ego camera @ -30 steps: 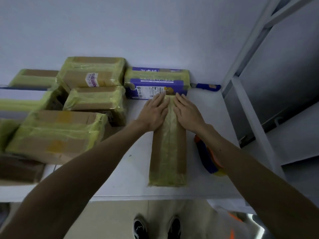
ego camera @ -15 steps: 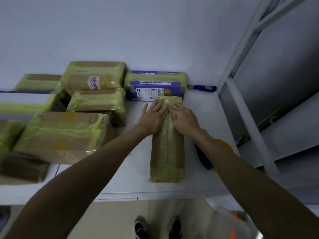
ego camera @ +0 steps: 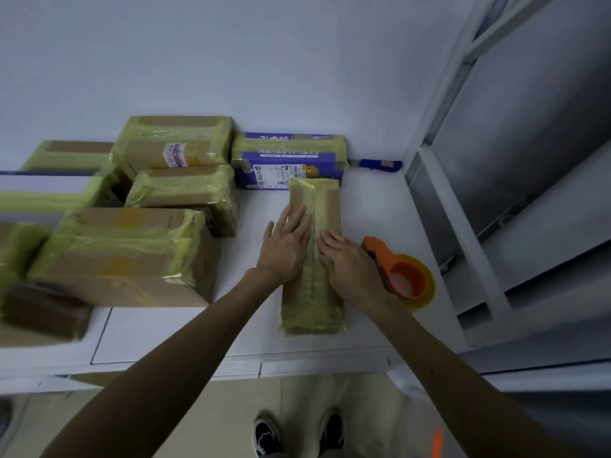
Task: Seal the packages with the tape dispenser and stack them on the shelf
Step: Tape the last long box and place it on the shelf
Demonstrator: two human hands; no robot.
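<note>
Smoothing of the tape was judged to be the step in hand. The long package (ego camera: 314, 302) was found lying on the white table (ego camera: 165, 335), its far end close against the purple box (ego camera: 291, 166) by the wall. 2 hands were laid flat on its top, the left hand (ego camera: 286, 246) on the left half and the right hand (ego camera: 347, 262) on the right half, fingers straight and nothing gripped by either. A yellowish tape strip was seen running lengthwise between them. The tape dispenser (ego camera: 401, 276) was set down just beside the package, near the right wrist, untouched. Sealed packages (ego camera: 132, 256) were noted piled at the left.

For a sound seal, it was judged that pressure should be carried from the centre seam outward and along the full length, so that wrinkles and air were driven to the edges. The near end, where the tape looked wrinkled, was judged to need firm rubbing over the corner. The package was best steadied by 1 palm while the other was drawn along.
</note>
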